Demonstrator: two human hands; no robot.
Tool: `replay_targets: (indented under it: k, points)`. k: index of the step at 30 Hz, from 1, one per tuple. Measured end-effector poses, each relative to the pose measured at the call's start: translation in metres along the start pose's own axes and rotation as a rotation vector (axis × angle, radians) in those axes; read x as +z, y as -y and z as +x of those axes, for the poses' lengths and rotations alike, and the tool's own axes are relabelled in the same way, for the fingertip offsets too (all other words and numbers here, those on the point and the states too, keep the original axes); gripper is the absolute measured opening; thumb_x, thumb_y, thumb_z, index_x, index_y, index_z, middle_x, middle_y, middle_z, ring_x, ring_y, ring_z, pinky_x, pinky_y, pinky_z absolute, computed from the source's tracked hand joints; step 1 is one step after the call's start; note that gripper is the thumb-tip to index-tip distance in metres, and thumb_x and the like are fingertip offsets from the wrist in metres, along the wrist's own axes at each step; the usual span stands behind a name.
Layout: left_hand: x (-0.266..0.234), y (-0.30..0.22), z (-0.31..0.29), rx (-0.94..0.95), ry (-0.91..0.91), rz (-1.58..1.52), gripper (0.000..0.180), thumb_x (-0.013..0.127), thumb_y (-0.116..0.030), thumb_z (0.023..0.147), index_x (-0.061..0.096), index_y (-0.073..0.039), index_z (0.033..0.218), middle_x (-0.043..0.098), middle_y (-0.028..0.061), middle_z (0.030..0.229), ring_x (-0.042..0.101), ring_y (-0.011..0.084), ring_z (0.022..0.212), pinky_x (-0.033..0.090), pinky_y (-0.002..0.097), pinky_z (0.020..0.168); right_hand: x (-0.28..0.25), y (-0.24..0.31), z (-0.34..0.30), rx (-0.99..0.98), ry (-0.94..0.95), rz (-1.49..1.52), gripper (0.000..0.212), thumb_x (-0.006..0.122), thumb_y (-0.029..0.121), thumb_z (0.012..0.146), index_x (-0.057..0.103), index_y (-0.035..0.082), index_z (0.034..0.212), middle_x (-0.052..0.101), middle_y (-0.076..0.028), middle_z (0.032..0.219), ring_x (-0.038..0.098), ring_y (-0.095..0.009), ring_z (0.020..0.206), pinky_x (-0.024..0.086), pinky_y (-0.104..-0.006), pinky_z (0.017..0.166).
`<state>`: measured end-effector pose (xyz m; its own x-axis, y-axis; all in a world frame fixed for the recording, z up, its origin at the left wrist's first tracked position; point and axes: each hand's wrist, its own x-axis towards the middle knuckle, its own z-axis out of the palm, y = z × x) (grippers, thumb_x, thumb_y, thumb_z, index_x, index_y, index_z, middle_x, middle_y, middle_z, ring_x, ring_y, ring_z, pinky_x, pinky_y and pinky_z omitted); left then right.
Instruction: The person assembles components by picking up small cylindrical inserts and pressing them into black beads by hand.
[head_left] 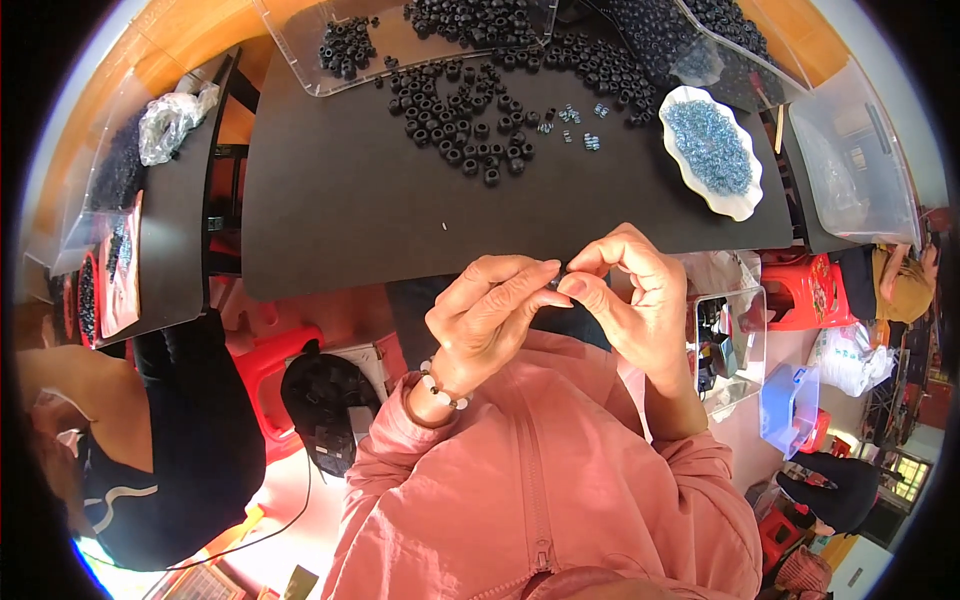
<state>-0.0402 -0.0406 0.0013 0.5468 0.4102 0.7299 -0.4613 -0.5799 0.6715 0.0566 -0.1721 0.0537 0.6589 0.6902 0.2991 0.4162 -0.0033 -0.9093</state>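
Note:
Above the table's near edge, my left hand [488, 303] and my right hand [632, 292] meet at the fingertips. Both pinch a small black bead [557, 279], mostly covered by the fingers. Farther off on the dark table [350, 205] lies a loose spread of black beads [470, 125]. Small clusters of clear blue beads [591, 142] lie at its right end. A white scalloped dish [741, 207] to the right holds many tiny blue beads [708, 145].
A clear tray [320, 85] with black beads stands at the back. Clear bins [850, 165] flank the table on the right. A person [190, 430] sits at left beside another table. Red stools [805, 290] and a blue box [790, 408] stand at right.

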Motion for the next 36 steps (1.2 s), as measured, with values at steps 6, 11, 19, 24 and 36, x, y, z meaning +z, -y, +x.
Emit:
replay_targets:
  k: [6, 11, 19, 24, 36]
  points:
    - [0.005, 0.002, -0.003, -0.006, -0.030, 0.017, 0.038, 0.080, 0.003, 0.066, 0.068, 0.001, 0.102, 0.065, 0.0093, 0.088, 0.064, 0.0191, 0.072, 0.054, 0.0279, 0.059, 0.006, -0.003, -0.004, -0.007, -0.025, -0.080, 0.010, 0.073, 0.009, 0.082, 0.066, 0.002, 0.083, 0.063, -0.005, 0.077, 0.059, -0.014, 0.068, 0.048, -0.0263, 0.064]
    - [0.006, 0.001, -0.001, 0.011, -0.048, 0.042, 0.037, 0.079, 0.004, 0.067, 0.068, 0.001, 0.102, 0.065, 0.0095, 0.087, 0.064, 0.0190, 0.071, 0.053, 0.0279, 0.058, 0.012, -0.009, -0.005, 0.051, -0.069, 0.046, 0.016, 0.068, 0.014, 0.088, 0.062, 0.000, 0.082, 0.061, -0.005, 0.075, 0.057, -0.011, 0.067, 0.046, -0.0252, 0.063]
    - [0.009, 0.004, -0.005, 0.006, -0.036, 0.007, 0.032, 0.077, 0.006, 0.069, 0.069, 0.000, 0.099, 0.065, 0.0087, 0.085, 0.063, 0.0178, 0.070, 0.052, 0.0265, 0.057, 0.004, -0.010, 0.003, 0.059, 0.135, -0.013, 0.035, 0.062, 0.025, 0.093, 0.053, 0.001, 0.070, 0.049, -0.003, 0.062, 0.044, -0.011, 0.057, 0.036, -0.0262, 0.051]
    - [0.007, -0.001, -0.005, -0.042, -0.035, -0.016, 0.031, 0.078, 0.005, 0.069, 0.069, 0.001, 0.098, 0.065, 0.0094, 0.086, 0.063, 0.0176, 0.069, 0.053, 0.0270, 0.057, 0.009, -0.019, 0.010, -0.199, 0.102, -0.167, 0.031, 0.057, 0.012, 0.093, 0.047, 0.002, 0.064, 0.042, -0.006, 0.058, 0.038, -0.019, 0.054, 0.033, -0.0324, 0.048]
    - [0.002, -0.009, -0.007, -0.457, 0.000, -0.337, 0.019, 0.073, 0.002, 0.079, 0.070, 0.003, 0.097, 0.068, 0.0095, 0.089, 0.063, 0.0121, 0.070, 0.053, 0.0231, 0.061, -0.001, -0.042, 0.035, -0.758, 0.268, -0.320, 0.023, 0.062, 0.005, 0.084, 0.046, 0.004, 0.067, 0.041, -0.006, 0.061, 0.039, -0.022, 0.057, 0.037, -0.0332, 0.051]
